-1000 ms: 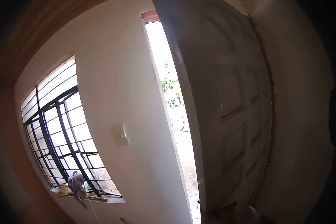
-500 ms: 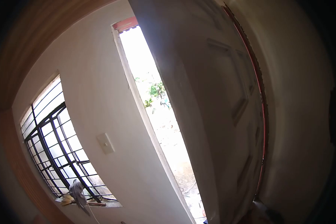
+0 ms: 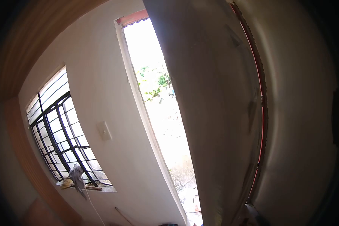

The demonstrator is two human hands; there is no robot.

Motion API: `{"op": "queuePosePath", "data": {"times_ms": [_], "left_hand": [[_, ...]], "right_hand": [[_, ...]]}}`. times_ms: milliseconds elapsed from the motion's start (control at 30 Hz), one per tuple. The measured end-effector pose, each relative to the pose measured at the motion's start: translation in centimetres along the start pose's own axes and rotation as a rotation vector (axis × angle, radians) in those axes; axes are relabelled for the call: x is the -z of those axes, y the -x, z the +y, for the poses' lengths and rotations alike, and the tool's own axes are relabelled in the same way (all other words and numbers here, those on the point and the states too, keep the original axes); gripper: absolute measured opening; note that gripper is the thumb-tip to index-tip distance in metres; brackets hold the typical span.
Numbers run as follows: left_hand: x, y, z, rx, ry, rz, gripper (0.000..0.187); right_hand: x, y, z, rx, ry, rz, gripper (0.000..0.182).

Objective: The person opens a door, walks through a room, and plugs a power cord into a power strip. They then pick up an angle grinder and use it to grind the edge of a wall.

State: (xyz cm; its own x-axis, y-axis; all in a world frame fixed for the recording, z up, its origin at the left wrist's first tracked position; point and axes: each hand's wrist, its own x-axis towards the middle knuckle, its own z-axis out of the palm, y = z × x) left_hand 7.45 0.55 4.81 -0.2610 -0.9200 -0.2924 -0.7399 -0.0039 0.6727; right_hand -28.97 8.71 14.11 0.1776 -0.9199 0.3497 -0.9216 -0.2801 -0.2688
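Neither of my hands shows in the head view. A large dark door panel (image 3: 199, 94) stands close in front of me, right of centre. Left of it a tall narrow doorway (image 3: 164, 124) lets in bright daylight. A thin reddish strip (image 3: 262, 124) runs down the far side of the door, beside a wall (image 3: 297, 113). Dim shapes at the lower right are too dark to make out.
A barred window (image 3: 64, 132) is in the left wall, with a grey cloth (image 3: 76, 176) hanging at its sill. A light switch (image 3: 104, 130) sits between window and doorway. A thin stick (image 3: 122, 215) leans low by the wall. Green plants (image 3: 154, 84) grow outside.
My view has tilted slightly downward and shifted, so the window sits higher in the picture. More of the floor-level stick now shows, and the door's panel mouldings are seen at a steeper angle.
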Motion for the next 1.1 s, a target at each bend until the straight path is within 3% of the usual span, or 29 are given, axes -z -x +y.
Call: {"op": "queuePosePath", "data": {"times_ms": [533,1100], "left_hand": [[-3.2,1.3,0.8,0.013,-0.075,-0.1,0.036],[-8.8,3.0,-0.6,-0.04,-0.151,-0.288,0.035]], "right_hand": [[0.2,2.1,1.0,-0.073,-0.221,0.165,0.041],[0.6,5.4,-0.2,-0.169,-0.597,0.538,0.043]]}}
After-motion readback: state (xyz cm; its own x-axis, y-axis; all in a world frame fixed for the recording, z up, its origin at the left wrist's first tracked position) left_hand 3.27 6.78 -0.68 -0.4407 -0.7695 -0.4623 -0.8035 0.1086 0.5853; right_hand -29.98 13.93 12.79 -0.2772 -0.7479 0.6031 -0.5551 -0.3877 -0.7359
